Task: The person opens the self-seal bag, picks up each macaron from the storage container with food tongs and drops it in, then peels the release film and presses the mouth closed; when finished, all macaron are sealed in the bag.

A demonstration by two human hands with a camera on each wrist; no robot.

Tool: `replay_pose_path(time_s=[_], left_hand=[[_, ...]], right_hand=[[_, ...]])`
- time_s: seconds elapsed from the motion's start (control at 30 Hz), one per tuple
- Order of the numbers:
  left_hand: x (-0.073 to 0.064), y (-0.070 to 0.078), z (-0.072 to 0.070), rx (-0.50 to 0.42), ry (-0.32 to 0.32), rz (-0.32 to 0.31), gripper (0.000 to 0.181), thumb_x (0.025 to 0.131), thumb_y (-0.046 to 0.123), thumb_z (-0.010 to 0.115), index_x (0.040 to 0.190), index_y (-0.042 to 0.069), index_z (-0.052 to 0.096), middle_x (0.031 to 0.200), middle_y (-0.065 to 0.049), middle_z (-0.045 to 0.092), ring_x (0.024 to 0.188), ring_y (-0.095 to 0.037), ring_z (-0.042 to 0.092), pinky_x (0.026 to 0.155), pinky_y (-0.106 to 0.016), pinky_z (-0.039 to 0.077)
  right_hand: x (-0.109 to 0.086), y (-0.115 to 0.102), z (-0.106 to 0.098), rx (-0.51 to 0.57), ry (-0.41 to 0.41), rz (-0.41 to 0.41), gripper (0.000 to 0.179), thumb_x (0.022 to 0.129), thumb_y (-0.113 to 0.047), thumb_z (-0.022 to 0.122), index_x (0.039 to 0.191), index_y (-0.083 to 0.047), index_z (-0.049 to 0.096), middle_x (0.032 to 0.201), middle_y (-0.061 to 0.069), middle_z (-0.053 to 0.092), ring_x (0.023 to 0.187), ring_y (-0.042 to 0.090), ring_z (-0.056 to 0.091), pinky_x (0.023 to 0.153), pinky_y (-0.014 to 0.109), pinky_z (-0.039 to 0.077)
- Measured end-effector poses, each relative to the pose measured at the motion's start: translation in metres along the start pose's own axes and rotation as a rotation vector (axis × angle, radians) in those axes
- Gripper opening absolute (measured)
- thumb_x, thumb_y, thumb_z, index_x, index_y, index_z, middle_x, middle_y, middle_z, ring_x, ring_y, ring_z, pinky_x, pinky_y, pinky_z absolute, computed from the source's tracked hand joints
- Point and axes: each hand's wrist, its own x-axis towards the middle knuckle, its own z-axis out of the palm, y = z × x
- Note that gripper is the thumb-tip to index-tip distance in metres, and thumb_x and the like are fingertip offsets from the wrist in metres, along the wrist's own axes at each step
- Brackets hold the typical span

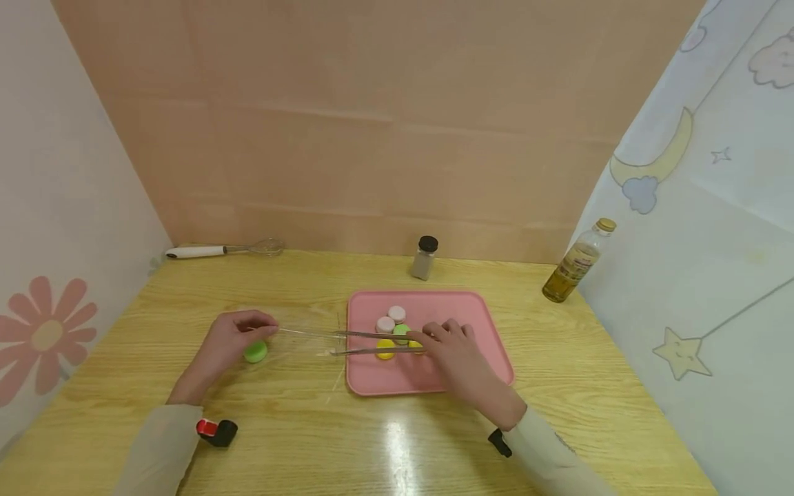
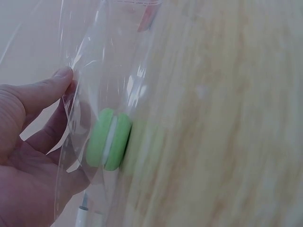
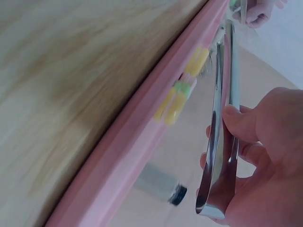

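My left hand (image 1: 232,337) pinches the edge of a clear plastic bag (image 2: 118,75) between thumb and fingers, left of the pink tray (image 1: 490,348). Against the bag's film, right by those fingers, sits a green macaron (image 2: 109,139). My right hand (image 1: 455,355) grips metal tongs (image 3: 218,142) over the tray. The tongs point left, their tips apart near the tray's left rim and the bag, with nothing between them. Beneath the tongs, pink macarons (image 1: 386,324), a green one and yellow macarons (image 1: 384,350) lie on the tray, partly covered by tongs and hand.
Behind the tray stands a small black-capped jar (image 1: 424,258). An oil bottle (image 1: 578,262) stands at the back right by the side wall. A whisk (image 1: 207,251) with a white handle lies along the back wall at left.
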Motion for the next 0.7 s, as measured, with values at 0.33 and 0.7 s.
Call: replay_pose_path(time_s=[0.33,0.7], left_hand=[[-0.001,0.004,-0.001,-0.001,0.009,0.000,0.024,0.096,0.029,0.073,0.106,0.007,0.077,0.103,-0.005,0.074,0.090,-0.015,0.065,0.077,-0.026,0.051],[0.001,0.000,0.000,0.012,0.006,0.003,0.023,0.096,0.030,0.073,0.105,0.009,0.078,0.102,-0.005,0.074,0.089,-0.015,0.065,0.076,-0.026,0.052]], right_hand=[[-0.039,0.015,-0.024,-0.029,0.012,0.090,0.062,0.079,0.003,0.083,0.132,-0.026,0.066,0.111,-0.002,0.062,0.092,0.026,0.053,0.073,0.044,0.038],[-0.092,0.028,-0.038,-0.041,0.044,0.160,0.061,0.079,0.005,0.080,0.132,-0.022,0.066,0.112,-0.001,0.063,0.095,0.029,0.054,0.072,0.045,0.036]])
